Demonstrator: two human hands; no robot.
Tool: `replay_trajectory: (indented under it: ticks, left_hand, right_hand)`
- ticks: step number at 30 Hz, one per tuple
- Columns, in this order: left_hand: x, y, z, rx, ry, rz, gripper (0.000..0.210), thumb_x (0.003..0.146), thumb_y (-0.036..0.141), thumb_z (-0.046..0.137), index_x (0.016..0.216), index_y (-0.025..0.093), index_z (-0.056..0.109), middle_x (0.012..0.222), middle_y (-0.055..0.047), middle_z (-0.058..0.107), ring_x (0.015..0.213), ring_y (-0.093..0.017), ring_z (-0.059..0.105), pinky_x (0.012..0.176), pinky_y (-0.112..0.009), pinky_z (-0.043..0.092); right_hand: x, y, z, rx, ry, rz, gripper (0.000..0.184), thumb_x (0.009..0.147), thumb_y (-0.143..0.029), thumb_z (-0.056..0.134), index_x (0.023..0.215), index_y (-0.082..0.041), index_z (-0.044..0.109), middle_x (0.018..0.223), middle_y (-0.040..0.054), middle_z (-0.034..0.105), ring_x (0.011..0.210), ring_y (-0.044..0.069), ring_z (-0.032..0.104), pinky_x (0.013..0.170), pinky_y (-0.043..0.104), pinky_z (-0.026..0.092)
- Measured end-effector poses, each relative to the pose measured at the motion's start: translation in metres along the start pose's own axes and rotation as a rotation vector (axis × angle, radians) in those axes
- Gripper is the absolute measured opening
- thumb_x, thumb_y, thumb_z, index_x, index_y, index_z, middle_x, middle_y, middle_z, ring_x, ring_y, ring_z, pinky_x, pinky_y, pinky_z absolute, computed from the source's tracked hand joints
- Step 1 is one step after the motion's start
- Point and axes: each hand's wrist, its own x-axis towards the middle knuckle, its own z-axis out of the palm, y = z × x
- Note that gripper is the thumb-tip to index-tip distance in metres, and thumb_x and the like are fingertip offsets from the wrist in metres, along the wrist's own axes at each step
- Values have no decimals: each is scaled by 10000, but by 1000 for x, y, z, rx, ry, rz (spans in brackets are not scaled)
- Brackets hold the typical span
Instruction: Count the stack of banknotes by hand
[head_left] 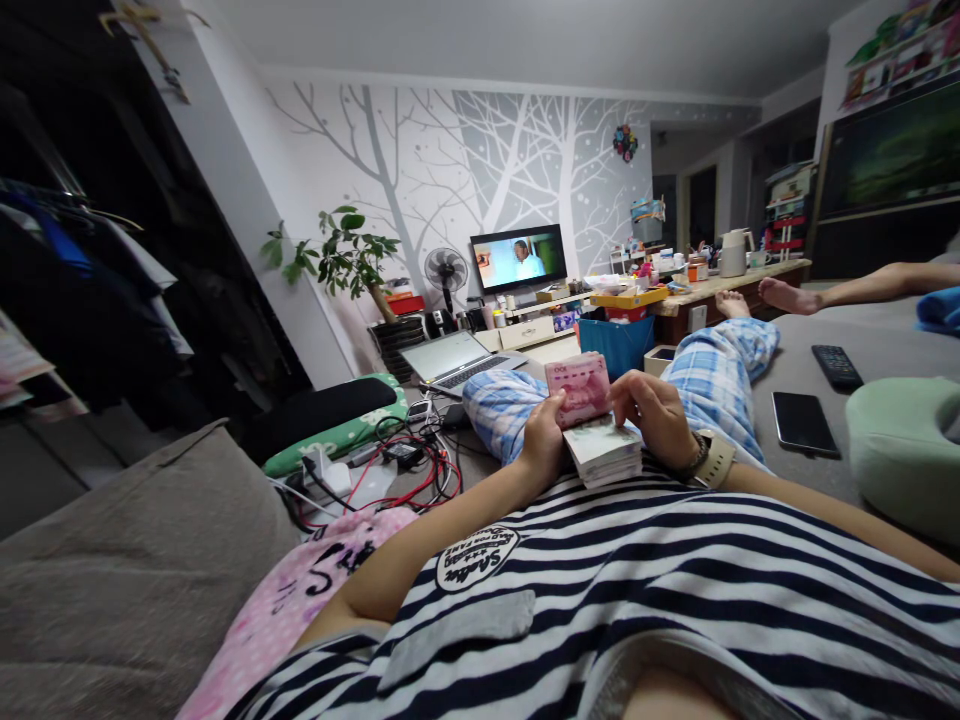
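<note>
My left hand (545, 438) is closed on a wad of pink banknotes (579, 388), tilted up so the top note faces me. Below them a thick stack of white paper slips (602, 452), with greenish print on top, rests on my striped shirt (600, 560) at the belly. My right hand (654, 412), a pale-strapped watch (714, 460) on its wrist, has its fingers curled together above the stack's right side, close to the banknotes. Whatever may be between those fingertips is hidden.
Left of my legs are an open laptop (465, 360) and tangled cables (420, 460). On the right lie a phone (804, 424), a remote control (837, 368) and a green neck pillow (907, 450). Another person's bare leg (862, 288) stretches in from the right.
</note>
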Motion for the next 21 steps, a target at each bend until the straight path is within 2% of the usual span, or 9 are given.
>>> replay_trajectory:
  ticks: [2, 5, 10, 13, 17, 21]
  left_hand:
    - [2, -4, -1, -50, -54, -34, 217, 700, 350, 774, 665, 174, 651, 652, -51, 705, 968, -301, 720, 943, -410, 529]
    - [3, -8, -4, -76, -156, -86, 231, 660, 358, 792, 716, 171, 669, 762, -85, 756, 1012, -320, 723, 941, -429, 544]
    - [2, -9, -6, -96, -241, -92, 228, 648, 319, 799, 794, 176, 699, 874, -94, 784, 1056, -314, 718, 945, -416, 554]
    - [6, -13, -6, -110, -211, -91, 245, 658, 325, 799, 820, 167, 706, 881, -91, 784, 1063, -309, 715, 954, -419, 551]
    - [15, -20, -11, -142, -107, -67, 283, 708, 400, 777, 842, 161, 708, 817, -67, 762, 1022, -278, 708, 974, -412, 525]
    - [23, -26, -19, 28, 13, 39, 210, 738, 366, 740, 720, 162, 694, 717, -47, 706, 856, -233, 669, 895, -368, 518]
  right_hand:
    - [2, 1, 0, -22, 63, -5, 527, 911, -686, 544, 700, -209, 616, 513, -10, 537, 466, 125, 413, 483, 284, 325]
    - [6, 3, -1, -126, 129, 4, 486, 870, -625, 657, 635, -214, 549, 532, -24, 526, 517, 127, 445, 537, 285, 360]
    - [8, 9, -1, -178, 111, 34, 478, 846, -598, 680, 618, -216, 507, 539, -40, 490, 529, 123, 415, 533, 282, 333]
    - [8, 9, 0, -169, 110, 22, 464, 854, -565, 673, 607, -215, 494, 549, -42, 474, 538, 120, 404, 535, 280, 323]
    - [5, 4, 1, -138, 96, -14, 438, 906, -525, 623, 622, -212, 507, 569, -42, 458, 547, 119, 384, 541, 281, 317]
    - [2, -1, 0, -117, 58, -71, 413, 925, -497, 625, 646, -207, 536, 586, -42, 449, 558, 118, 372, 550, 280, 316]
